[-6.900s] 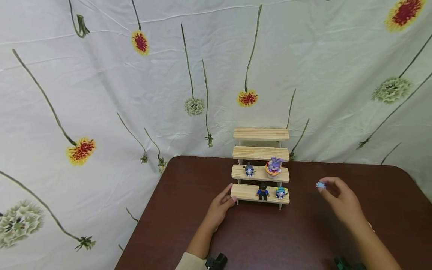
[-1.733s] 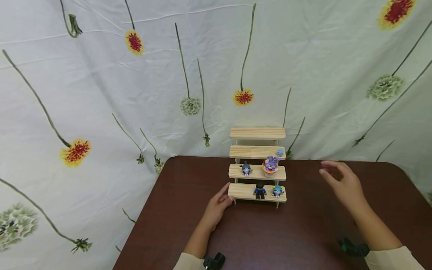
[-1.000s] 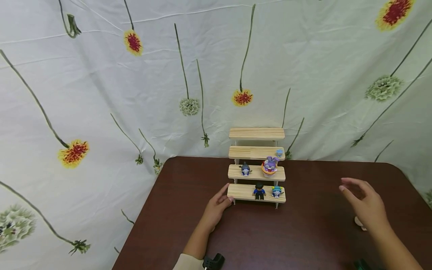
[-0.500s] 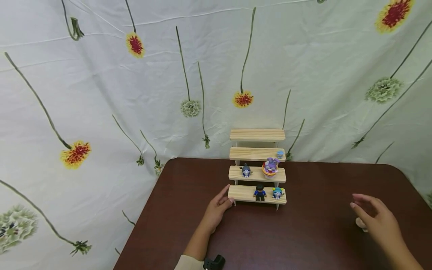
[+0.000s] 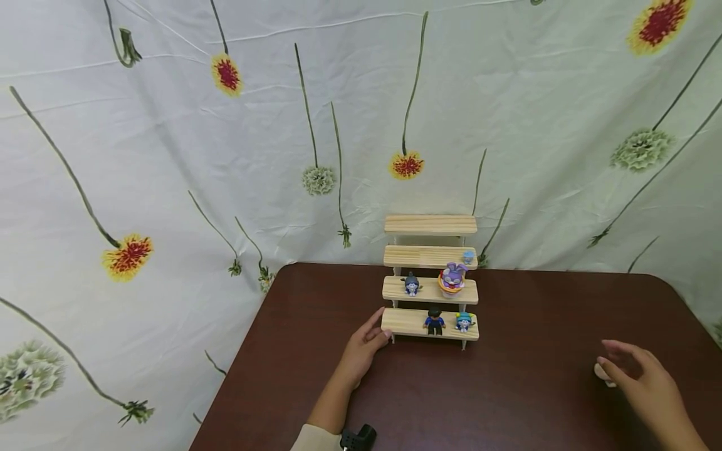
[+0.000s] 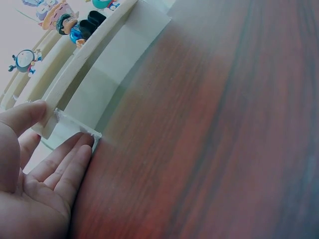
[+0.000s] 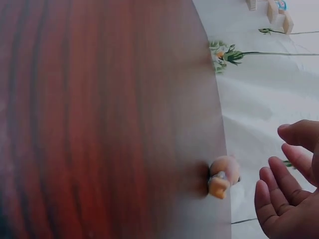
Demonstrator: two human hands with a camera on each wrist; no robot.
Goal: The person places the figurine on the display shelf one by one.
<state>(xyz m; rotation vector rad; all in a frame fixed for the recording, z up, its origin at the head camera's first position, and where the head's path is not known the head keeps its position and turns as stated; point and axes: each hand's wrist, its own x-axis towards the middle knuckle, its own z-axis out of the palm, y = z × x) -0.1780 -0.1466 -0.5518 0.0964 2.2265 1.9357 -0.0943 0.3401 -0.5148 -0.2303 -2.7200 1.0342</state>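
My left hand (image 5: 361, 354) grips the left end of the bottom board of a four-tier wooden display stand (image 5: 408, 321). In the left wrist view its thumb (image 6: 32, 115) presses the board's end, with other fingertips at the clear support below. At the table's right, my right hand (image 5: 645, 382) hovers with parted fingers, holding nothing, right by a small pale figurine (image 5: 602, 373). In the right wrist view that figurine (image 7: 224, 174) shows a rounded pale top and an orange-tan part, a little apart from the fingers.
A dark-haired toy figure (image 5: 434, 322) and a teal-hatted figurine (image 5: 464, 322) stand on the bottom tier. Above are a grey-hatted figurine (image 5: 412, 285), a purple rabbit figurine (image 5: 452, 279) and a tiny light-blue figurine (image 5: 468, 257). A flowered cloth (image 5: 271, 113) hangs behind the brown table (image 5: 507, 388).
The light-blue figurine, earlier pinched in my right hand, now sits on the third tier. My right hand has moved right and nearer, beside the pale figurine. My left hand stays on the stand.
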